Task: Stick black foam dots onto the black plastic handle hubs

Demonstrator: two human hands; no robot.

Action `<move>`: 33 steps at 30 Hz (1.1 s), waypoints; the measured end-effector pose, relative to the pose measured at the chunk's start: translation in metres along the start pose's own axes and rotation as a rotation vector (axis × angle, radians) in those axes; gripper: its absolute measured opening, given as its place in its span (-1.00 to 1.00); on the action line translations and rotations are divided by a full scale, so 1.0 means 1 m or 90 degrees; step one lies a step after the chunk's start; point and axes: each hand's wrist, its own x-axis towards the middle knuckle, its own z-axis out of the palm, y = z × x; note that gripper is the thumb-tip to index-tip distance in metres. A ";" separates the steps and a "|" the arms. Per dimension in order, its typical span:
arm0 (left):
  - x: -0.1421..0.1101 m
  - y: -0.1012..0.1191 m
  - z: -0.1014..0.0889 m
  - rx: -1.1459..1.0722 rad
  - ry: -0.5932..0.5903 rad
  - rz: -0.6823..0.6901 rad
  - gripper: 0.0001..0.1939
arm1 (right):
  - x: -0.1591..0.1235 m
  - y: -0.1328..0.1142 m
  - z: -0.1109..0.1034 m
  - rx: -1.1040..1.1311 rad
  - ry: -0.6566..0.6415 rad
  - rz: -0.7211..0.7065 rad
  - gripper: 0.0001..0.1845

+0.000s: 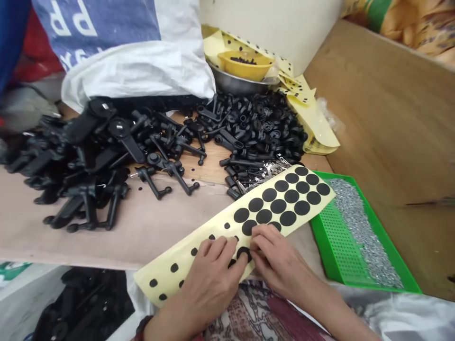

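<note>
A long pale-yellow backing sheet (192, 241) lies slanted across the table edge. Rows of round black stickers (278, 206) cover its upper right part, and small black dots mark its lower left. My left hand (209, 272) grips the sheet from above, fingers bent and pressed onto it, thumb beside one black sticker (243, 253). At that sticker's right edge, my right hand (275, 255) pinches with thumb and forefinger. My own fingers partly cover the sticker, so how far it is lifted is hidden.
Black plastic crank handles (88, 161) are heaped at left, with small black parts (263, 123) behind. Metal clips (265, 173) lie near the sheet. A green tray (327, 246) holds small metal pieces. A yellow bowl (245, 68) stands in a metal basin (231, 83). A wooden board (384, 118) rises at right.
</note>
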 end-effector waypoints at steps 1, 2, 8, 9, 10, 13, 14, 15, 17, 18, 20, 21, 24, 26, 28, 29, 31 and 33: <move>0.000 0.000 0.000 0.003 0.000 0.004 -0.75 | 0.000 -0.002 0.000 0.023 0.003 0.004 -0.79; 0.001 0.000 0.000 0.003 -0.001 0.006 -0.76 | 0.000 -0.003 0.000 0.048 0.001 0.011 -0.79; -0.004 -0.009 -0.020 -0.166 -0.004 -0.017 -0.77 | 0.001 -0.010 -0.009 0.174 -0.066 0.063 -0.79; -0.006 -0.015 -0.025 -0.205 0.010 -0.030 -0.76 | 0.001 -0.011 -0.012 0.192 -0.080 0.071 -0.78; -0.008 -0.023 -0.031 -0.229 0.031 -0.049 -0.76 | 0.000 -0.011 -0.014 0.209 -0.096 0.082 -0.78; -0.015 -0.052 -0.045 -0.183 0.107 -0.136 -0.79 | -0.002 -0.010 -0.020 0.264 -0.150 0.127 -0.78; -0.017 -0.063 -0.050 -0.138 0.126 -0.161 -0.80 | -0.002 -0.009 -0.022 0.289 -0.165 0.143 -0.79; -0.017 -0.074 -0.053 -0.087 0.143 -0.183 -0.80 | -0.002 -0.008 -0.023 0.322 -0.175 0.160 -0.81; -0.017 -0.093 -0.057 0.003 0.165 -0.216 -0.79 | 0.002 -0.007 -0.025 0.398 -0.171 0.184 -0.87; -0.016 -0.100 -0.058 0.038 0.169 -0.226 -0.78 | 0.005 -0.007 -0.026 0.433 -0.155 0.190 -0.89; -0.012 -0.110 -0.058 0.086 0.164 -0.237 -0.75 | 0.013 -0.007 -0.025 0.475 -0.106 0.190 -0.88; -0.010 -0.114 -0.057 0.102 0.159 -0.241 -0.74 | 0.019 -0.008 -0.024 0.481 -0.083 0.189 -0.86; -0.003 -0.123 -0.054 0.137 0.146 -0.255 -0.70 | 0.034 -0.009 -0.020 0.489 -0.046 0.192 -0.83; 0.002 -0.129 -0.054 0.159 0.134 -0.258 -0.69 | 0.044 -0.009 -0.016 0.501 -0.038 0.190 -0.81; 0.008 -0.133 -0.056 0.195 0.101 -0.255 -0.69 | 0.052 -0.008 -0.013 0.514 -0.029 0.179 -0.79; 0.011 -0.134 -0.058 0.220 0.079 -0.257 -0.70 | 0.055 -0.008 -0.012 0.520 -0.027 0.172 -0.79; 0.019 -0.130 -0.061 0.273 0.029 -0.265 -0.73 | 0.059 -0.009 -0.011 0.530 -0.032 0.161 -0.80; 0.028 -0.124 -0.064 0.307 -0.010 -0.291 -0.75 | 0.063 -0.010 -0.011 0.541 -0.035 0.156 -0.80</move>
